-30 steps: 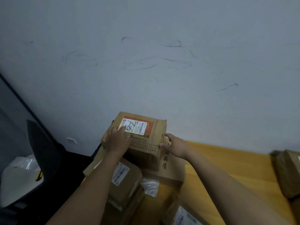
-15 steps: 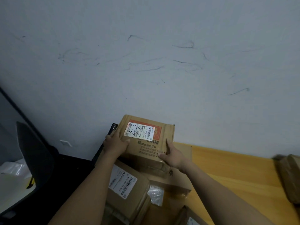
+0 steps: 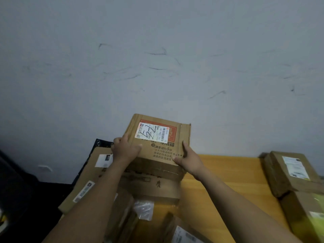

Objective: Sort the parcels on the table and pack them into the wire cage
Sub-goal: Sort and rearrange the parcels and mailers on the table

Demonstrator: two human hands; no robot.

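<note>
A brown cardboard parcel [image 3: 163, 148] with a white shipping label on an orange patch is held up in front of the grey wall, tilted toward me. My left hand [image 3: 125, 149] grips its left edge and my right hand [image 3: 187, 158] grips its lower right corner. Below it lies a larger cardboard box [image 3: 154, 188] printed with black characters, on the wooden table [image 3: 231, 174]. No wire cage is in view.
More parcels lie at the table's left: a flat box with labels [image 3: 87, 179] over a black bag [image 3: 100, 143], and others near the bottom edge [image 3: 182, 232]. A clear plastic packet [image 3: 142, 208] sits between them. Stacked boxes [image 3: 291, 172] stand at the right. The wall is close behind.
Both hands have shifted from the parcel's top to its sides and lifted it off the box below, tilting its labelled face toward me.
</note>
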